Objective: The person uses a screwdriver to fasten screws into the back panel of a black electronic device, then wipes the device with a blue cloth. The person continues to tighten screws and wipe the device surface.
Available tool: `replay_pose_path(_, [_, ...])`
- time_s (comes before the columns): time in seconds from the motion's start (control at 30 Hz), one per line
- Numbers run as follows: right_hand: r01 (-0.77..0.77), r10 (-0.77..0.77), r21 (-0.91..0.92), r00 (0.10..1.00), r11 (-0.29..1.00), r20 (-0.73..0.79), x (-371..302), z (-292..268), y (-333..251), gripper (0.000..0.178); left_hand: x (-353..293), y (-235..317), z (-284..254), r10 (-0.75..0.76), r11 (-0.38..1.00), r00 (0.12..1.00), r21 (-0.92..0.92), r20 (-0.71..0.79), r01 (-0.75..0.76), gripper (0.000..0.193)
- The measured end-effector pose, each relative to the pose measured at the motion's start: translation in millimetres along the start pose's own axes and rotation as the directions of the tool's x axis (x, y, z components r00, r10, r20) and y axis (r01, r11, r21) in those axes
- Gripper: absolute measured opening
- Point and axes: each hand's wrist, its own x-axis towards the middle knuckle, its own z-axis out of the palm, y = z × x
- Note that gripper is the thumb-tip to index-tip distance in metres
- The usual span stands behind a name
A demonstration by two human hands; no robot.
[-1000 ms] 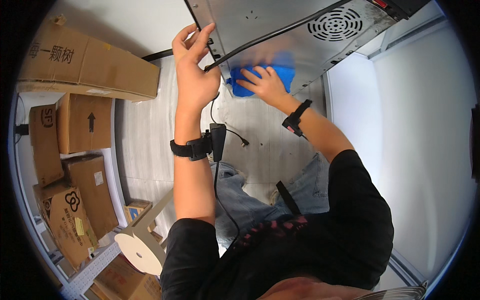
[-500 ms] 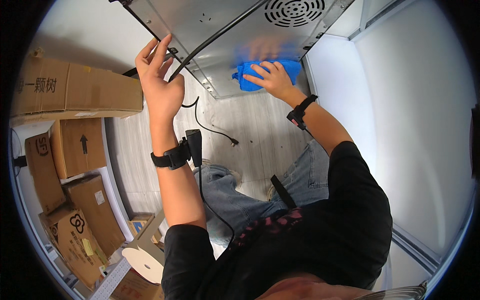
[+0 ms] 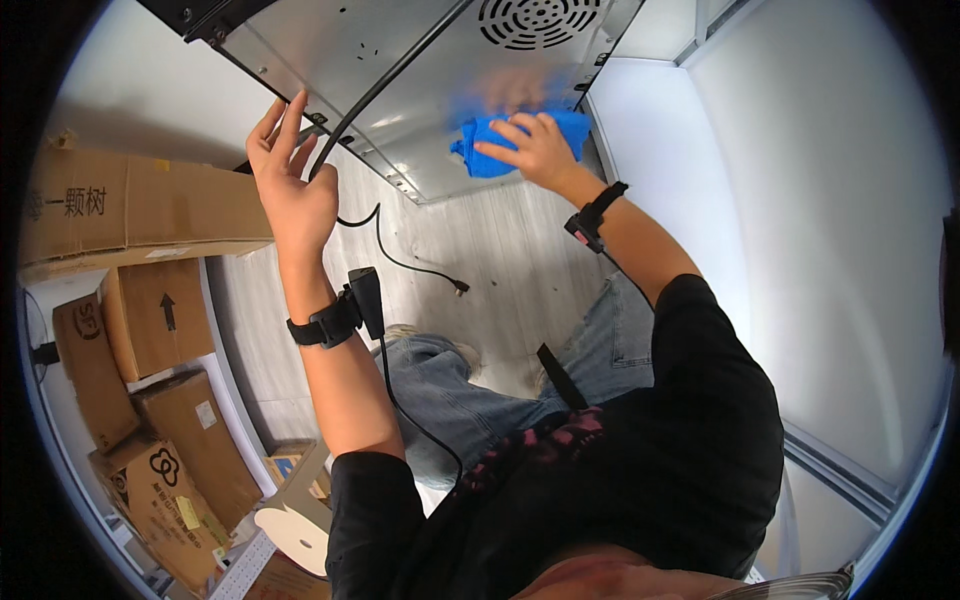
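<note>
A large silver metal panel (image 3: 420, 110), the face of a boxy appliance, leans at the top of the view. My right hand (image 3: 535, 150) presses a bunched blue cloth (image 3: 490, 160) against its lower right part, and the shiny surface mirrors both. At the panel's left edge my left hand (image 3: 298, 190) has its fingers stretched up and apart, the fingertips touching the edge. A thick black power cable (image 3: 385, 92) runs diagonally across the panel and passes behind my left thumb. Its thin end lies on the floor with a plug (image 3: 460, 287).
Cardboard boxes (image 3: 165, 320) stand stacked on the left, with a long carton (image 3: 190, 205) above them. A white wall panel (image 3: 830, 250) rises on the right. My legs (image 3: 430, 390) are below, on grey wood-look flooring (image 3: 280, 340). A black strap (image 3: 560, 377) hangs between them.
The metal panel and both hands sit farther left in view, and more of the panel's dark upper left corner shows. My right hand still presses the cloth; the left remains at the edge.
</note>
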Motion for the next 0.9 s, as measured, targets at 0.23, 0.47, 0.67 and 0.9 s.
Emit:
replay_pose_path(0.23, [-0.026, 0.024, 0.064, 0.999, 0.998, 0.025, -11.3, 15.9, -6.8, 0.055, -2.5, -3.4, 2.2, 0.003, 1.000, 1.000, -0.006, 0.013, -0.003, 0.077])
replay_pose_path(0.47, [-0.062, 0.061, -0.006, 0.991, 0.998, -0.119, 1.2, 21.1, -12.3, 0.055, -4.8, -4.4, 5.1, 0.041, 0.999, 0.999, 0.004, 0.032, -0.041, 0.071])
replay_pose_path(0.67, [-0.021, 0.014, 0.072, 0.996, 0.997, 0.088, -14.4, 43.9, -31.2, 0.047, -3.4, -7.1, 9.5, 0.039, 0.999, 0.999, 0.016, 0.037, -0.040, 0.067])
replay_pose_path(0.9, [-0.113, 0.135, 0.116, 0.970, 0.987, -0.201, 57.0, 33.6, -64.7, 0.043, -4.9, -14.5, 10.1, 0.056, 0.998, 0.998, 0.028, 0.024, -0.057, 0.068])
